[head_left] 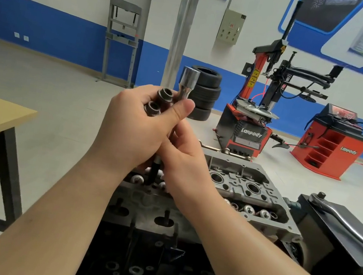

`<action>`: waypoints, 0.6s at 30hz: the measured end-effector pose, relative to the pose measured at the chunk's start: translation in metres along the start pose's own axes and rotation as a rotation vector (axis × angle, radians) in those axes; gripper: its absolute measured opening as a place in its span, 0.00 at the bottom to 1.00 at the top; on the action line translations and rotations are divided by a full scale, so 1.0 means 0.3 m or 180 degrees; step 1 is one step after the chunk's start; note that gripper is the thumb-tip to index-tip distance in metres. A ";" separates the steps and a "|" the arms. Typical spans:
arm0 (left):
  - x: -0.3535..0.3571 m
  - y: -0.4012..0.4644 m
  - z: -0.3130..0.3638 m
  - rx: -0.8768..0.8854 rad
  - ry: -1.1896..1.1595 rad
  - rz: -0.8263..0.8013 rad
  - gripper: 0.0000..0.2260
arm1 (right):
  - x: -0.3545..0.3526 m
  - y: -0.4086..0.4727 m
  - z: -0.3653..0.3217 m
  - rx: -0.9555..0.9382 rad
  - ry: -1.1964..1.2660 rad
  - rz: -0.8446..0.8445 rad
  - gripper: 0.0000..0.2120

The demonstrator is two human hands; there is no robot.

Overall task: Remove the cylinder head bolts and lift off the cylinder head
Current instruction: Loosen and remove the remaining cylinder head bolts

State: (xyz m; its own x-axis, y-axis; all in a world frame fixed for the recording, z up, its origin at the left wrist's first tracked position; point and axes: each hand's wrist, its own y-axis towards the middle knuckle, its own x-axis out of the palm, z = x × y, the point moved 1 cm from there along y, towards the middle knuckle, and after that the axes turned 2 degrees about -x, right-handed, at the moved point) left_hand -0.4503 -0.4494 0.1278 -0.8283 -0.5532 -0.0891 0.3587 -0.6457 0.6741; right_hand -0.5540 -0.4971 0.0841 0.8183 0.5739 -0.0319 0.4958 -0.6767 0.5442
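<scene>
Both hands are meeting above the engine. My left hand (139, 126) is curling round two dark sockets (160, 102) while its thumb is pinning a long chrome socket (187, 83) that is sticking upward. My right hand (186, 164) is sitting just beneath, fingers wrapping a dark shaft (154, 171) that is pointing down at the cylinder head (238, 190). That head is lying on the engine block (145, 261) under my wrists. To the right, a ratchet (342, 220) is resting on a black box (334, 245).
</scene>
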 end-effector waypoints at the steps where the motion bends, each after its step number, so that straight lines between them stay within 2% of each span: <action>1: -0.001 -0.002 0.006 0.0048 -0.0089 -0.0010 0.10 | -0.002 -0.002 0.002 -0.0061 -0.0032 0.0038 0.11; 9: -0.011 -0.003 0.024 0.0150 -0.0132 -0.0073 0.02 | -0.004 -0.002 0.006 -0.0018 -0.0350 0.0115 0.10; 14: -0.026 0.010 -0.001 0.0105 -0.0012 -0.0147 0.15 | -0.014 -0.014 0.007 -0.0049 -0.0210 0.0014 0.07; 18: -0.027 0.016 -0.006 0.0051 -0.0034 -0.0219 0.09 | -0.018 -0.013 0.010 -0.0119 -0.0580 0.0041 0.10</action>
State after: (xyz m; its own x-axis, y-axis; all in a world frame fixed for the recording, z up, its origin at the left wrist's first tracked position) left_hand -0.4409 -0.4489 0.1306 -0.8552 -0.5022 -0.1279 0.2940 -0.6734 0.6783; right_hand -0.5593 -0.4990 0.0796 0.8653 0.4700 -0.1743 0.4767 -0.6639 0.5762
